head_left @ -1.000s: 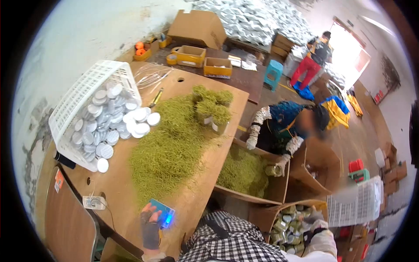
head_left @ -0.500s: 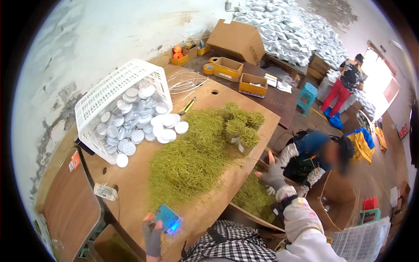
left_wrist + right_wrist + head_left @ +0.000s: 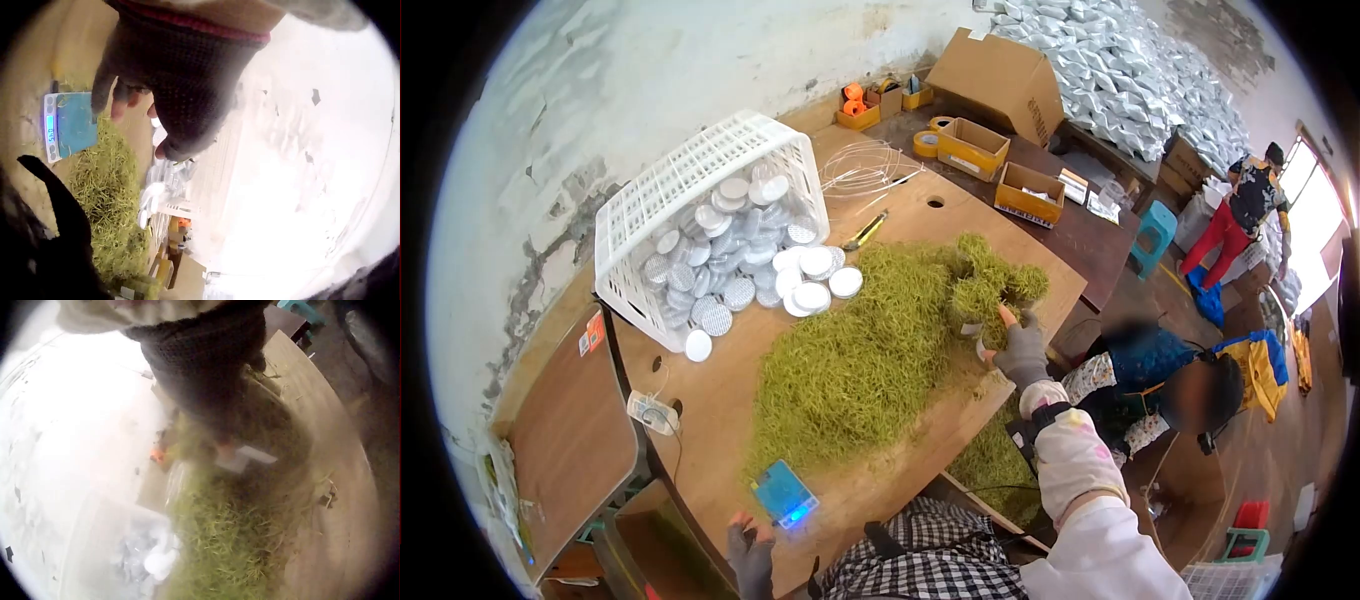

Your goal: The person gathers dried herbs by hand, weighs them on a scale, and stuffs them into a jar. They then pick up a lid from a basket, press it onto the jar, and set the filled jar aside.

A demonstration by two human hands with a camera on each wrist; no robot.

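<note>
Jar (image 3: 968, 316) upright, mouth up; right hand (image 3: 1025, 352) at it, grip unclear; left hand (image 3: 752, 556) released.

Right arm (image 3: 1080, 470) extended forward; right hand (image 3: 1022, 352) with thumb and forefinger apart. Left hand (image 3: 751, 553) held low near torso, fingers loosely bent.

We've got the herb pile (image 3: 850, 350) mid-table (image 3: 910, 215), scale (image 3: 783, 490) at its near edge, filled jars (image 3: 990, 285) at its far right. Basket (image 3: 690, 170) on its side, far left; lids (image 3: 740, 260) inside and spilling out right onto our table. Cutter (image 3: 866, 230) just beyond the pile. Power strip (image 3: 652, 412) near left. Second table (image 3: 1090, 255) beyond ours, small boxes (image 3: 973, 150) on it. Carton (image 3: 970, 497) off our near right edge, herb (image 3: 997, 470) inside.
</note>
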